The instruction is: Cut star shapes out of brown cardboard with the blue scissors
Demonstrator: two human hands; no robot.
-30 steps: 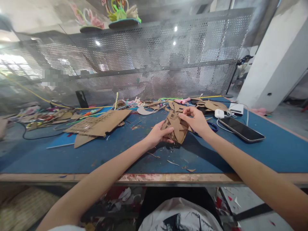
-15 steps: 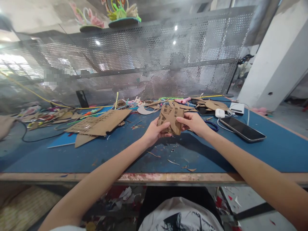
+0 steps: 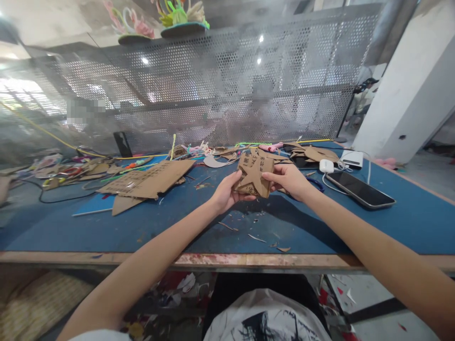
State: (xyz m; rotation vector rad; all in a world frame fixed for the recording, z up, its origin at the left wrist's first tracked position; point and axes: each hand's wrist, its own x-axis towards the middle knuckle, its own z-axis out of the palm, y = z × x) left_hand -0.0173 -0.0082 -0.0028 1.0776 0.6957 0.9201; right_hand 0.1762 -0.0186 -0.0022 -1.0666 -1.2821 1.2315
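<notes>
Room-wise it's not bad right in front of me: the blue table (image 3: 408,218) has a bare stretch between my arms and the wooden front edge, with only a few cardboard slivers (image 3: 256,238) lying about, and more open blue off to my right past the phone (image 3: 359,190). Back edge is the crowded part, scraps and pipe cleaners piled along the perforated metal screen (image 3: 220,90), plus a big flat cardboard sheet (image 3: 149,180) to my left, well apart from my hands. Hard to make out much behind that mesh, it's all hazy shapes, and the far left clutter blurs together. The printing on the cardboard is too small for me to read. A white charger (image 3: 324,166) sits just beside the phone, its cable partly hidden behind my right hand side. Now the hands: I'm holding a cardboard piece (image 3: 254,174) up off the table, roughly mid-table and a bit toward the back. My left hand (image 3: 224,194) is closed on its lower left edge, thumb over the front, fingers tucked behind where I can't see them. My right hand (image 3: 289,179) pinches the right edge, thumb on the front face. There's a star shape showing on the front of it.
</notes>
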